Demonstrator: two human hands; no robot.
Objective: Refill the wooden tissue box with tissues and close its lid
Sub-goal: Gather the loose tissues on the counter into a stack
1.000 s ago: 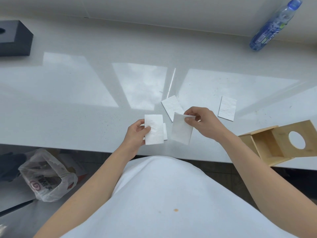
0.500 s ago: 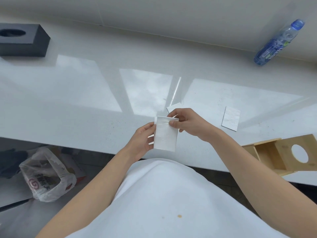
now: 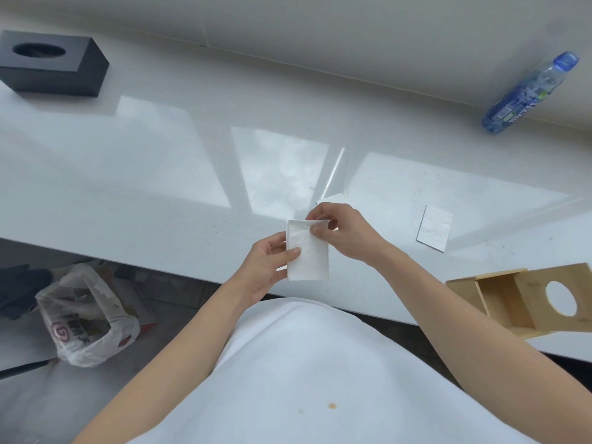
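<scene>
I hold a small stack of folded white tissues [image 3: 308, 251] above the counter's front edge. My left hand [image 3: 267, 270] grips its left side with the thumb on top. My right hand [image 3: 342, 230] pinches its upper right corner. Another folded tissue [image 3: 434, 228] lies flat on the counter to the right. A corner of one more tissue [image 3: 331, 199] peeks out behind my right hand. The wooden tissue box [image 3: 525, 302] lies on its side at the right, near the counter's edge, its open end towards me and the round hole in its panel facing up.
A black tissue box [image 3: 54, 67] stands at the far left of the white counter [image 3: 160, 161]. A blue plastic bottle [image 3: 528, 94] leans by the wall at the far right. A plastic bag [image 3: 83, 315] with rubbish sits on the floor, lower left.
My right hand brought its tissue leftwards onto the one in my left hand, so both now form one stack held by both hands. The view has tilted slightly.
</scene>
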